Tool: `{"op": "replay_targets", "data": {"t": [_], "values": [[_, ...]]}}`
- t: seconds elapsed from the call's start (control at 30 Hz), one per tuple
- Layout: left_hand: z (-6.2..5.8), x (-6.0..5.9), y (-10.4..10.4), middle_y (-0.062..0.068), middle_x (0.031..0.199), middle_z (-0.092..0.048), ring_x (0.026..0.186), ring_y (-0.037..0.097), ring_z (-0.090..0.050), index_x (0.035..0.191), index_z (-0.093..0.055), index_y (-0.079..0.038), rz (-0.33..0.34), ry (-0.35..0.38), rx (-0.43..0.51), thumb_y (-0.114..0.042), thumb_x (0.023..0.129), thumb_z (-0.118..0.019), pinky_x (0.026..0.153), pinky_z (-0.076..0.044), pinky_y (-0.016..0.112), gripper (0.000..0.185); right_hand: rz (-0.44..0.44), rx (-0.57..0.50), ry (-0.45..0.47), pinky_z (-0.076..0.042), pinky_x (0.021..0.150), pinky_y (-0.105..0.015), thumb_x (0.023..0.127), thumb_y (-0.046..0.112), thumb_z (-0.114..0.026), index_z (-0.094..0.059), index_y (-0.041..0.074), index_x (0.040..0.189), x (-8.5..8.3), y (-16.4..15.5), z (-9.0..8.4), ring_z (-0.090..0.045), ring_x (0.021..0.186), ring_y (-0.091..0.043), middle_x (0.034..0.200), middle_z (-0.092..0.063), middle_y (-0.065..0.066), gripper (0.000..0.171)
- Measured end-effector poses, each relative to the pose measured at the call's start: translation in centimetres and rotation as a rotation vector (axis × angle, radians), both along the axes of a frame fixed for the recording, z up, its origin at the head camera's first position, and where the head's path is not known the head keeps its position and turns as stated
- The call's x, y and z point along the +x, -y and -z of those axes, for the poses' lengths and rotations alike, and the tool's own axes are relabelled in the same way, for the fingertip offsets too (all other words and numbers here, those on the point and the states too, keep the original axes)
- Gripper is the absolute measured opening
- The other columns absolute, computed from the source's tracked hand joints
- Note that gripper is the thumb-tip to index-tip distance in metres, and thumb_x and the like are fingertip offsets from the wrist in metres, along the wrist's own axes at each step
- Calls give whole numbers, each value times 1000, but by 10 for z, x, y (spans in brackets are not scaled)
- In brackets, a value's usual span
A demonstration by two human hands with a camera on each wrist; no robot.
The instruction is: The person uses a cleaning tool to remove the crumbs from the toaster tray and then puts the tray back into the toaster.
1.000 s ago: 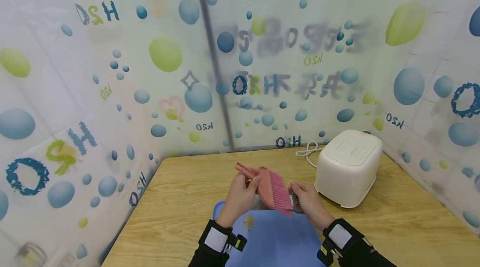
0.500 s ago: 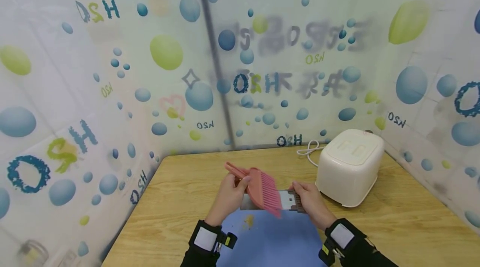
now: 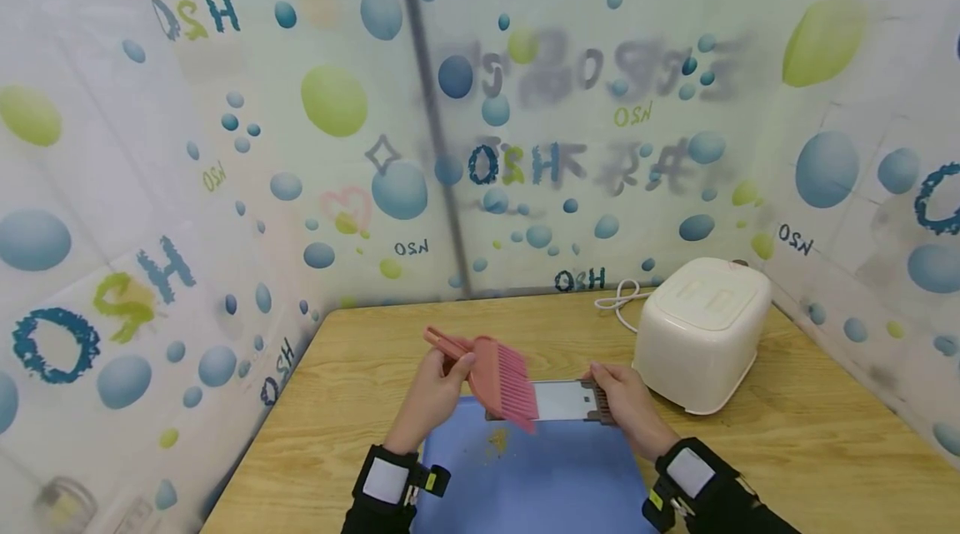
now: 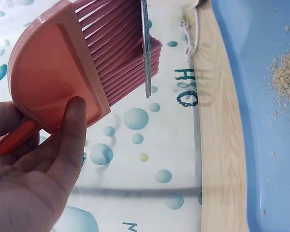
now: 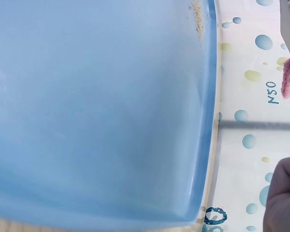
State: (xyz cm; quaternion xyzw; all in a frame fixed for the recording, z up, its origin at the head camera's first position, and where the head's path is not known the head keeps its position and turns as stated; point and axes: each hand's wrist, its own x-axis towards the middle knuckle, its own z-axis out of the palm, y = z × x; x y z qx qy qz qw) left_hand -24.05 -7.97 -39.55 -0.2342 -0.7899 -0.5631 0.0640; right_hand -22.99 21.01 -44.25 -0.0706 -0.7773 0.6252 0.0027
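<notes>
My left hand (image 3: 431,394) grips the handle of a pink hand brush (image 3: 486,376). Its bristles lie against the left part of a flat metal crumb tray (image 3: 562,401), whose surface they partly hide. In the left wrist view that crumb tray (image 4: 146,53) appears edge-on, crossing the pink bristles (image 4: 118,48). With fingers and thumb, my right hand (image 3: 630,407) pinches the crumb tray by its brownish right end. Both are above the far edge of a blue tray (image 3: 555,476), where a small heap of crumbs (image 3: 498,440) lies at the left.
A white toaster (image 3: 697,342) stands on the wooden table (image 3: 300,434), to the right of my right hand. Its white cord (image 3: 618,299) curls behind it. A bubble-printed curtain (image 3: 360,142) surrounds the table's back and sides.
The brush has moved left along the crumb tray, from near its right end to its left part, baring more metal. My right hand has stayed nearly still.
</notes>
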Motion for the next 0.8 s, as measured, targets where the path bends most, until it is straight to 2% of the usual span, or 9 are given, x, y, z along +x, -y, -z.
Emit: {"op": "replay_targets", "data": {"t": [0.1,0.3,0.47,0.67,0.8], "values": [[1,-1,5,13,106,-65,84,21,-55,130,-58,3,11,2,1,-19,107,-53,71,-47,27,32,2,-1,1,-41,72,-32,111,28,-40,-63,-7,118,0,0,-1,-48,96,-24,112,-56,-12,43],[0,-3,12,11,103,-65,83,21,-55,128,-60,3,-9,-44,-60,-20,107,-51,71,-47,28,32,-1,2,4,-39,75,-33,111,29,-41,-63,-7,119,0,1,-2,-47,101,-25,116,-55,-13,43],[0,-2,15,12,111,-65,94,21,-58,131,-57,3,-28,-44,-79,-23,108,-50,77,-51,32,36,-2,-1,11,-39,76,-34,111,30,-40,-62,-7,120,1,0,-1,-46,101,-26,113,-54,-13,44],[0,-1,20,21,124,-61,110,33,-63,134,-52,6,-36,-36,-63,-24,107,-51,86,-57,41,40,-8,-2,3,-39,76,-34,111,30,-40,-63,-7,119,2,0,-2,-46,101,-26,114,-54,-13,44],[1,-1,21,25,130,-56,116,39,-62,133,-52,7,-38,-38,-40,-22,107,-52,91,-57,45,39,-9,-11,3,-41,74,-32,111,29,-40,-62,-8,120,2,0,-1,-47,98,-25,110,-54,-11,44]]}}
